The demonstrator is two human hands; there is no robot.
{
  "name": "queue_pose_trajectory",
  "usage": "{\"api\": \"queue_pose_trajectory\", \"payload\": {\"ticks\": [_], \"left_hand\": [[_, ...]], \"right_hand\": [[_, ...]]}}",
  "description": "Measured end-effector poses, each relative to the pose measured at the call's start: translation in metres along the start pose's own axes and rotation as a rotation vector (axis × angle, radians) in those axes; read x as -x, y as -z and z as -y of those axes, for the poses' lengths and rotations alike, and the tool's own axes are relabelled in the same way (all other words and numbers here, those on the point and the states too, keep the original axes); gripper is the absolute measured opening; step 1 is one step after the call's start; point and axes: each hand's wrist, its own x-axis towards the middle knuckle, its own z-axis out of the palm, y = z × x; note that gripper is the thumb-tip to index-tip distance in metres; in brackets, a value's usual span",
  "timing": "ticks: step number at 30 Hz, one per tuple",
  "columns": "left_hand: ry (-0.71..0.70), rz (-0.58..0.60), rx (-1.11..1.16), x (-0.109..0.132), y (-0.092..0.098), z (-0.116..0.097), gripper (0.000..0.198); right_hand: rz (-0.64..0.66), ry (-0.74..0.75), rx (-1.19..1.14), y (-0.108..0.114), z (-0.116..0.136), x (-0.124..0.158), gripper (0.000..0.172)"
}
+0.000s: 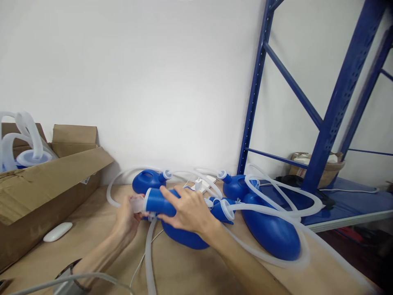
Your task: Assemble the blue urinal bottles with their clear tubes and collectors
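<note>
In the middle of the table, my right hand (193, 209) wraps over a blue plastic cylinder (156, 200) with a pale rim at its left end. My left hand (125, 219) grips a translucent white fitting (137, 204) against that rim; its fingers are partly hidden. Just under my right hand lies a rounded blue bottle (186, 237); whether it joins the cylinder is hidden. A clear hose (149, 256) runs from below the cylinder toward the table's front. Beside my right hand is another blue bottle (270, 229) with a white-rimmed funnel-like neck (226, 209) nearby.
More blue bottles (147, 180) (236, 186) stand near the wall. Looped hoses (285, 211) spread right, over a blue shelf (350, 200). At left, a cardboard box (52, 192) holds hosed bottles; a white computer mouse (57, 232) lies beside it. A power strip (204, 184) sits behind.
</note>
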Motion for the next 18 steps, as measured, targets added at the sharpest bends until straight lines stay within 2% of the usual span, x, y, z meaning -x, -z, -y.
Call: {"api": "queue_pose_trajectory", "payload": {"ticks": [2, 6, 11, 13, 16, 18], "left_hand": [[0.032, 0.004, 0.058, -0.001, 0.0, -0.013, 0.028], [0.121, 0.151, 0.12, 0.005, 0.0, -0.035, 0.038], [0.124, 0.214, -0.027, -0.001, 0.01, -0.04, 0.05], [0.177, 0.324, -0.13, -0.006, 0.017, -0.036, 0.052], [0.296, 0.549, -0.269, -0.007, 0.021, -0.025, 0.054], [0.307, 0.66, -0.351, -0.002, 0.02, -0.019, 0.052]], "right_hand": [[-0.009, -0.022, -0.042, 0.005, -0.004, 0.0, 0.074], [-0.037, 0.042, -0.086, 0.009, -0.014, 0.0, 0.075], [-0.089, -0.026, -0.139, 0.018, -0.039, 0.006, 0.077], [-0.083, -0.033, -0.146, 0.023, -0.048, 0.009, 0.078], [-0.047, -0.021, -0.128, 0.026, -0.055, 0.012, 0.077], [-0.032, -0.005, -0.117, 0.026, -0.055, 0.013, 0.076]]}}
